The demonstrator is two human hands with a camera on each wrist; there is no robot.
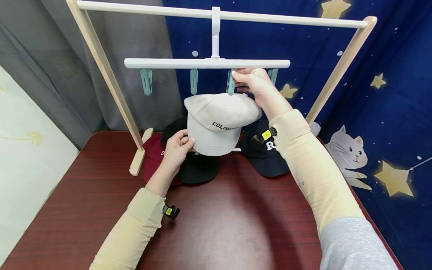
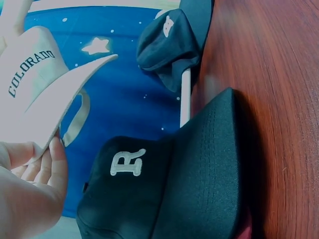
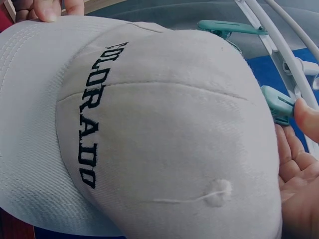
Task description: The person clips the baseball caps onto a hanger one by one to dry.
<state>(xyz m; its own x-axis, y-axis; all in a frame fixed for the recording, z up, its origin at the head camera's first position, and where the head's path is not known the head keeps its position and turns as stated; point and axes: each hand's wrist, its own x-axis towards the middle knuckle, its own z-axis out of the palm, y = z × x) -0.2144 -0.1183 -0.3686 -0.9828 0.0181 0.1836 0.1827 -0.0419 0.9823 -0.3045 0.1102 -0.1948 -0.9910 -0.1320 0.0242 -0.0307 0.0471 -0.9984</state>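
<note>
Nearest the right wrist camera, the white cap (image 3: pixel 174 119) is held up below the hanger (image 1: pixel 172 63). It looks light, its crown soft, its brim likely stiffer and the surer hold. Your left hand (image 1: pixel 177 150) pinches that brim; your right hand (image 1: pixel 256 85) pinches the teal clip (image 1: pixel 231 84). You can't tell whether the clip grips fabric. Behind, the black cap (image 1: pixel 200 169) is partly covered.

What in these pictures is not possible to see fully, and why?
- Head: the rightmost clip, its lower part behind the right hand.
- Head: the red cap, its remaining lettering behind the left hand.
- Left wrist: the white cap, its crown partly cut by the left edge.
</note>
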